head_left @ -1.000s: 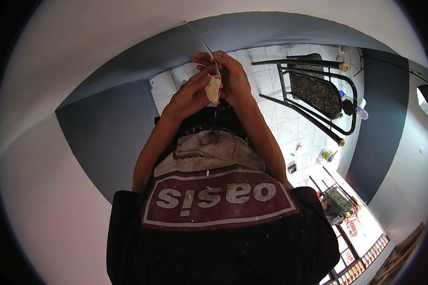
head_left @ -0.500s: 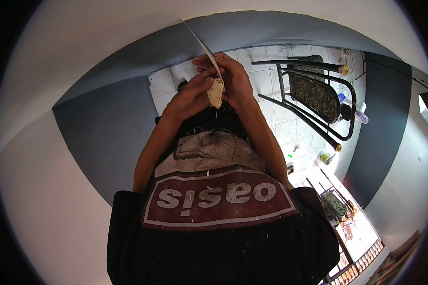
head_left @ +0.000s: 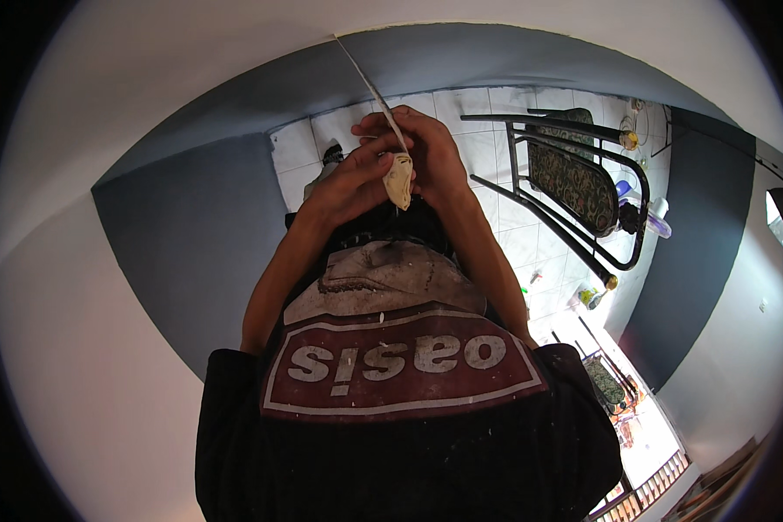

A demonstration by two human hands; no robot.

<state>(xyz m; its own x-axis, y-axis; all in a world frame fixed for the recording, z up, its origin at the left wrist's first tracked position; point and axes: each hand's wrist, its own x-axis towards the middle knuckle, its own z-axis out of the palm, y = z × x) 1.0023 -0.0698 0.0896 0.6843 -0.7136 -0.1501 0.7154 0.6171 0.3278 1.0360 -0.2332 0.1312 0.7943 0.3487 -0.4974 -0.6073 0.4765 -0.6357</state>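
Note:
Both my hands meet in front of my chest over a crumpled wad of pale tape (head_left: 399,180). My left hand (head_left: 350,178) pinches the wad from the left. My right hand (head_left: 433,157) grips it from the right. A thin strip of tape (head_left: 364,74) runs taut from the wad up and left to the edge where the grey wall paint meets the white. My dark shirt with a red and white patch fills the lower middle of the view.
A grey-blue painted wall (head_left: 191,235) stands at my left, with white wall beyond. An overturned metal chair with a patterned cushion (head_left: 574,178) lies on the white tiled floor (head_left: 478,130) at right. Small bottles (head_left: 590,296) sit on the floor near it.
The tape strip now stretches longer and reaches further up the wall edge. My hands stay together on the wad, slightly shifted.

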